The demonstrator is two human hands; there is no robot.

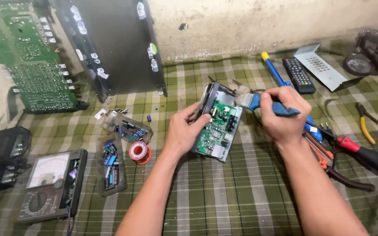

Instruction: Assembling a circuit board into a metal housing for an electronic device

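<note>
Capacitors in 2 clear trays (112, 168) beside left hand (182, 131)

Soft even light, faint shadows, warped edges.

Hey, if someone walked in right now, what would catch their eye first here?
Dead centre, the left hand tilts an opened box with a green circuit board while the right hand holds a blue-handled brush to its top edge. Next, the big green board leaning at far left, and the analog meter on the checked cloth at lower left.
</note>
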